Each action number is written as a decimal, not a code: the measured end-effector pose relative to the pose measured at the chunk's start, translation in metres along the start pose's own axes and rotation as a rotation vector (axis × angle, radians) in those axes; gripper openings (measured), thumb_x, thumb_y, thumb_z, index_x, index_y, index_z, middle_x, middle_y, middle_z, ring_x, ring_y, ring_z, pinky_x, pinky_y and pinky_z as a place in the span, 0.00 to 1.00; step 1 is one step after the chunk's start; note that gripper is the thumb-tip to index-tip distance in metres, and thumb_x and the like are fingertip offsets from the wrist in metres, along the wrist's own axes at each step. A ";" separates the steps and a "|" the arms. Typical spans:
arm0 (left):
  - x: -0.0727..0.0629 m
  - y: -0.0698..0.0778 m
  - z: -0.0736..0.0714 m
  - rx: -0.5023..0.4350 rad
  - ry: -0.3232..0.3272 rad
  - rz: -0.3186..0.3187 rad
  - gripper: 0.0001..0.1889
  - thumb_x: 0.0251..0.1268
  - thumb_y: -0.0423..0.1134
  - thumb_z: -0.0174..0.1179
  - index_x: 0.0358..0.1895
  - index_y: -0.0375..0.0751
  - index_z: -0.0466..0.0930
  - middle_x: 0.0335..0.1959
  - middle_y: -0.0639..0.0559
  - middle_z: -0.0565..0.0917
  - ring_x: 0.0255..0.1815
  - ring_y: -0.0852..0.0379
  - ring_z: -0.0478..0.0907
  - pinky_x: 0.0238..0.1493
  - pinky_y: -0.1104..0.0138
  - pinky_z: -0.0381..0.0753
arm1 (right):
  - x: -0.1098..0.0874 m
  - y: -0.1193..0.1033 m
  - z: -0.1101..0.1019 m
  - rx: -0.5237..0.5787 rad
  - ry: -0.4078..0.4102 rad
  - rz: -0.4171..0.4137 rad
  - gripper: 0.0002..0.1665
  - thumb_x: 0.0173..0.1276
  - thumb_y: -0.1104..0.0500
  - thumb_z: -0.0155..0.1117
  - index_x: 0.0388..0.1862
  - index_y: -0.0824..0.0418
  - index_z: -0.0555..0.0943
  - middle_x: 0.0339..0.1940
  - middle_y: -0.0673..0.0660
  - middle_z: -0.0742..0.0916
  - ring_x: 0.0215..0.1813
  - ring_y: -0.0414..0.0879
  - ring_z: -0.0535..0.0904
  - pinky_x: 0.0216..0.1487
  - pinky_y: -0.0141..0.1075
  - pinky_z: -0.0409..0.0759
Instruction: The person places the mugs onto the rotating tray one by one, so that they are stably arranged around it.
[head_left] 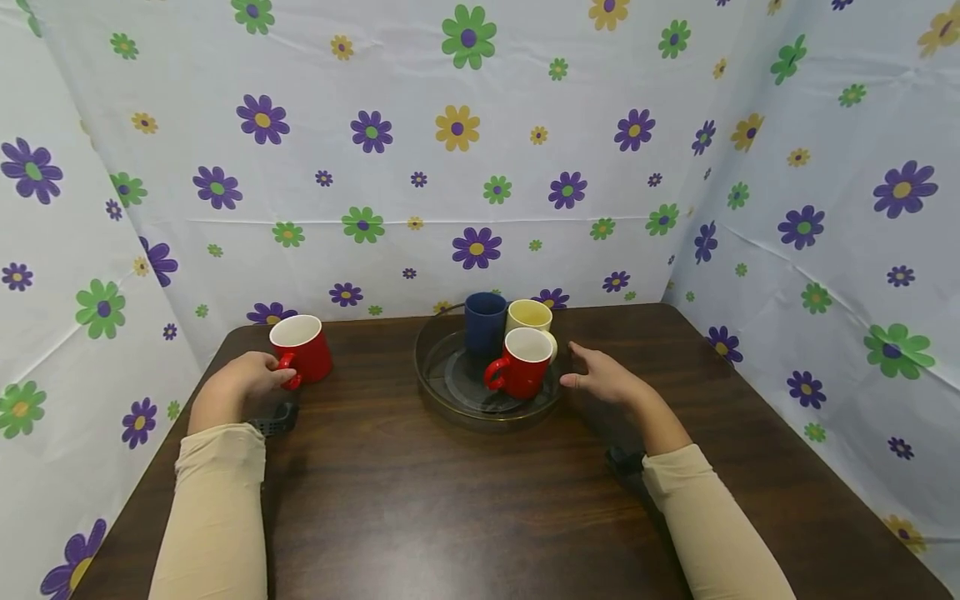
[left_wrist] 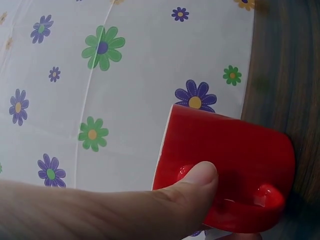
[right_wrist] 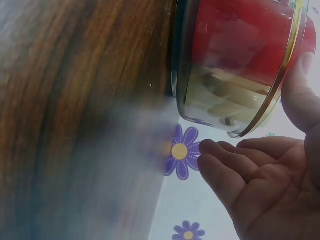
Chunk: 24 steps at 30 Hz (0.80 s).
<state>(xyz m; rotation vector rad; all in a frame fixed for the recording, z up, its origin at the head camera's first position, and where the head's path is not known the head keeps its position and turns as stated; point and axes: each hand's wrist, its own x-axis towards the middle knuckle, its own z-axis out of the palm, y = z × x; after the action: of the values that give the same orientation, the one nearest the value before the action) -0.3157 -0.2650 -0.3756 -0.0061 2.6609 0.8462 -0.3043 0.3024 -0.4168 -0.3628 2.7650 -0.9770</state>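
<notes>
At the table's far left is a red mug [head_left: 311, 354] with a white inside. My left hand [head_left: 243, 379] pinches its handle [head_left: 288, 371]; the left wrist view shows the thumb [left_wrist: 200, 175] lying over the handle. Whether the mug's base touches the table is hard to tell. A round see-through dish [head_left: 450, 407] with a gold rim holds a second red mug [head_left: 525, 367], a dark blue cup [head_left: 485, 325] and a yellow mug [head_left: 530, 313]. To the right of this dish is my right hand [head_left: 607, 375], fingers extended and holding nothing.
Flower-print sheets [head_left: 405, 108] hang behind the dark wooden table [head_left: 450, 508] and along both sides. The back sheet comes close behind the dish and the left mug. A dark strap device [head_left: 277, 419] sits at my left wrist, another [head_left: 624, 460] at my right.
</notes>
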 end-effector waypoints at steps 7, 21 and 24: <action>0.000 0.001 0.001 -0.028 -0.006 -0.005 0.20 0.78 0.42 0.55 0.53 0.22 0.77 0.34 0.40 0.78 0.38 0.47 0.71 0.40 0.58 0.77 | 0.001 0.003 -0.001 0.001 0.024 -0.023 0.47 0.75 0.55 0.64 0.79 0.77 0.51 0.77 0.75 0.62 0.76 0.70 0.61 0.74 0.61 0.61; 0.003 -0.001 0.001 -0.001 0.010 0.032 0.20 0.80 0.40 0.52 0.51 0.20 0.77 0.32 0.39 0.78 0.35 0.49 0.69 0.35 0.62 0.74 | 0.002 0.001 -0.003 -0.066 0.145 -0.072 0.43 0.76 0.55 0.62 0.77 0.77 0.56 0.75 0.74 0.67 0.74 0.69 0.66 0.73 0.61 0.63; 0.002 -0.001 0.000 0.022 0.016 0.040 0.19 0.80 0.40 0.52 0.49 0.21 0.78 0.31 0.39 0.78 0.35 0.49 0.69 0.36 0.60 0.74 | 0.002 -0.003 -0.002 -0.058 0.125 -0.032 0.44 0.77 0.53 0.61 0.78 0.76 0.54 0.76 0.74 0.65 0.75 0.70 0.64 0.73 0.61 0.63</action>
<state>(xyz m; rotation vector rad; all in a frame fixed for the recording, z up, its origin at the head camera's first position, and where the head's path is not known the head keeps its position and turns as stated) -0.3177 -0.2651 -0.3771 0.0458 2.6938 0.8321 -0.3060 0.3011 -0.4133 -0.3683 2.9133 -0.9603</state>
